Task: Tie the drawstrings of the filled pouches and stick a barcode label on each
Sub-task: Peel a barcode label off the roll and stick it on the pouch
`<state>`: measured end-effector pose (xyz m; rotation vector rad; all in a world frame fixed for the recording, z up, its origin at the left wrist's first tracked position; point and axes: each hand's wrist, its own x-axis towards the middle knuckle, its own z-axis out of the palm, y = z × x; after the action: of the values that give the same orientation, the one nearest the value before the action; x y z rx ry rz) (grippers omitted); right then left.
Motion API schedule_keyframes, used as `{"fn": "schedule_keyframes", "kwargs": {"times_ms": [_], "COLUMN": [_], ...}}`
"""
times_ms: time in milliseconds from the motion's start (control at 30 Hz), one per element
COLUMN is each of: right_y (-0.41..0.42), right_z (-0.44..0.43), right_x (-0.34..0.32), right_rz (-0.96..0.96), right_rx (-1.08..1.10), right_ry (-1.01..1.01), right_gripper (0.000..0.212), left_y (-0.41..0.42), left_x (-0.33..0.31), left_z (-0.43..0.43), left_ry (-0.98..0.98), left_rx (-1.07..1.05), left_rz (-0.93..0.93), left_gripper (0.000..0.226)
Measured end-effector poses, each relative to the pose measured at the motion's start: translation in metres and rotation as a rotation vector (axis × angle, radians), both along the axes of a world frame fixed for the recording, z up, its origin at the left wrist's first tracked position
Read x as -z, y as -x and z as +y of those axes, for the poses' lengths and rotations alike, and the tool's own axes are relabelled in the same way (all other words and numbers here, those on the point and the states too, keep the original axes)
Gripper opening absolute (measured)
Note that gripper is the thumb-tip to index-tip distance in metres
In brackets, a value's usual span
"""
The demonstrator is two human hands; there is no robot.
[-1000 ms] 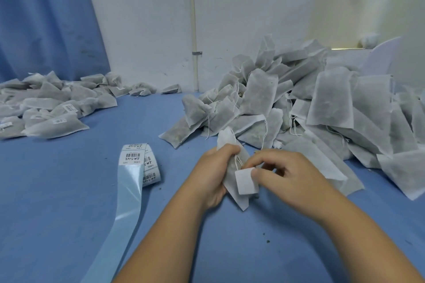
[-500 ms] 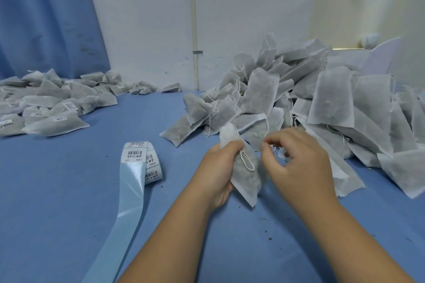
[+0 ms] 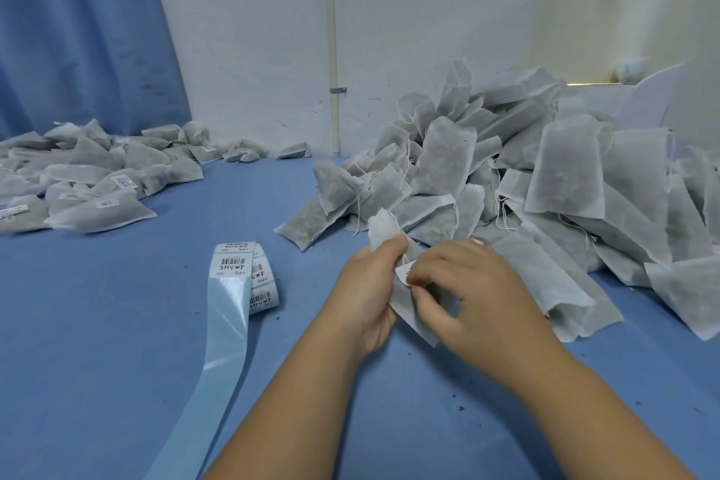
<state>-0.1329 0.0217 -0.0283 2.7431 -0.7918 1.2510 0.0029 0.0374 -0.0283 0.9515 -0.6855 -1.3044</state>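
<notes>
Tabletop (image 3: 117, 362) left edge: pile of labelled pouches (image 3: 97, 183). Left of centre: label roll (image 3: 249, 277), backing strip (image 3: 218, 355) trailing to the near edge. Centre: left hand (image 3: 370, 284) clenched round the pouch (image 3: 382, 226) at its neck. Right hand (image 3: 475, 292) pinches its front; string or label, can't tell. Right side: heap of filled pouches (image 3: 565, 183), strings loose.
</notes>
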Motion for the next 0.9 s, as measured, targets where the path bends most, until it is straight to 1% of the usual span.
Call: {"fn": "schedule_keyframes", "kwargs": {"times_ms": [100, 200, 300, 367, 433, 500, 533, 600, 633, 700, 767, 900], "right_y": [0.001, 0.002, 0.003, 0.004, 0.006, 0.007, 0.008, 0.011, 0.011, 0.012, 0.012, 0.012], "right_z": [0.001, 0.002, 0.001, -0.001, -0.004, -0.009, -0.011, -0.015, -0.015, -0.014, -0.013, -0.016], "right_x": [0.000, 0.001, 0.002, 0.002, 0.001, 0.000, -0.001, 0.000, 0.001, 0.002, 0.002, 0.003], "right_rz": [0.027, 0.012, -0.118, -0.265, -0.432, -0.564, -0.604, -0.621, -0.606, -0.573, -0.606, -0.672], "right_rx": [-0.011, -0.004, -0.016, -0.027, -0.024, 0.048, 0.078, 0.066, 0.040, -0.026, -0.067, 0.004], "right_ry": [-0.038, -0.086, -0.187, -0.324, -0.514, -0.661, -0.743, -0.917, -0.974, -1.033, -1.059, -1.044], "right_gripper": [0.008, 0.014, 0.015, 0.019, 0.026, 0.017, 0.012, 0.017, 0.019, 0.015, 0.011, 0.024], "left_y": [-0.002, -0.004, -0.006, -0.007, -0.006, -0.004, -0.003, -0.002, -0.001, 0.001, 0.003, 0.005], "left_x": [0.001, 0.000, -0.003, -0.005, -0.005, -0.004, -0.004, -0.002, -0.001, 0.001, 0.002, 0.004], "left_z": [0.000, 0.000, 0.003, 0.006, 0.006, 0.007, 0.007, 0.007, 0.007, 0.008, 0.008, 0.008], "left_ry": [-0.004, 0.005, 0.061, 0.100, 0.134, 0.171, 0.184, 0.200, 0.207, 0.222, 0.236, 0.234], "left_rx": [-0.015, -0.004, 0.097, 0.161, 0.186, 0.197, 0.202, 0.215, 0.230, 0.265, 0.292, 0.323], "left_rz": [-0.018, -0.002, 0.041, 0.034, -0.005, -0.029, -0.037, -0.078, -0.107, -0.160, -0.196, -0.233], "left_gripper": [0.018, 0.019, 0.016, 0.025, 0.034, 0.040, 0.044, 0.052, 0.053, 0.052, 0.050, 0.049]}}
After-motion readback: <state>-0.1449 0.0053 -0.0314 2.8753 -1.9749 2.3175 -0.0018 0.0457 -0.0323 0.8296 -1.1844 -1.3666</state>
